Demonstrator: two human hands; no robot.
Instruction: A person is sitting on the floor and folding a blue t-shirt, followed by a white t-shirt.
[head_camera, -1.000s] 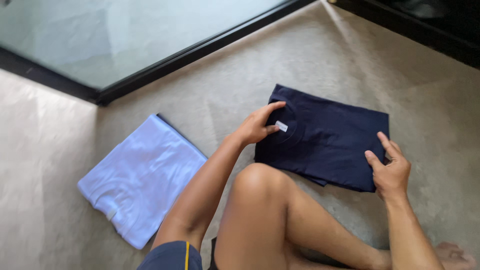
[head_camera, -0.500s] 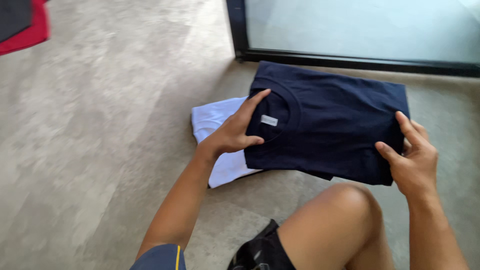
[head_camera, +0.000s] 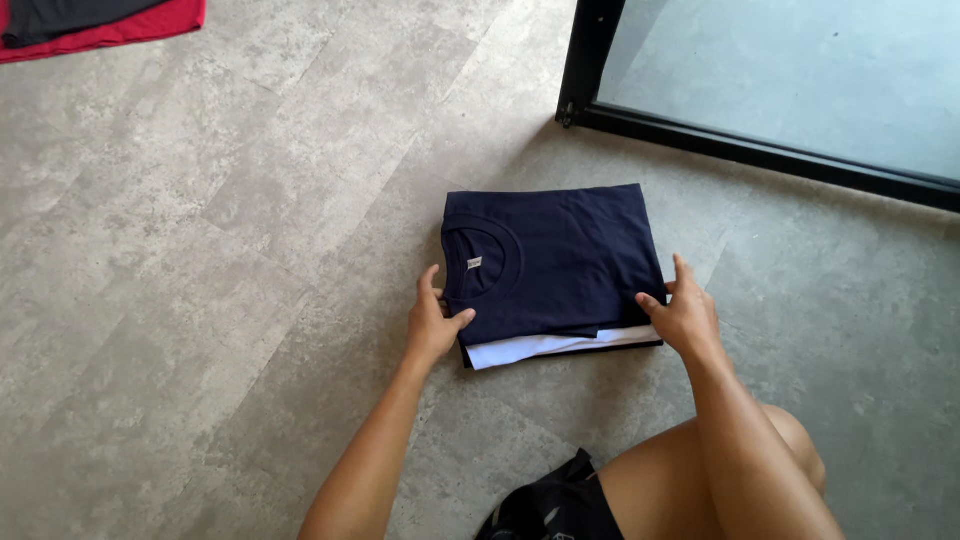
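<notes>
A folded navy T-shirt (head_camera: 560, 258) lies on the grey floor, stacked on a folded light blue shirt (head_camera: 530, 348) whose edge shows along the near side. My left hand (head_camera: 432, 322) grips the stack's near left corner, thumb on top of the navy cloth. At the near right corner my right hand (head_camera: 684, 312) holds the edge the same way. Both shirts lie flat, collar to the left.
A black-framed glass door (head_camera: 700, 140) runs across the far right. Red and dark grey folded clothes (head_camera: 100, 20) lie at the far left corner. My bare knee (head_camera: 760, 470) and dark shorts (head_camera: 550, 505) are near the bottom.
The navy shirt has been carried over and set squarely on the light blue shirt. My hands have shifted from its top to its near corners.
</notes>
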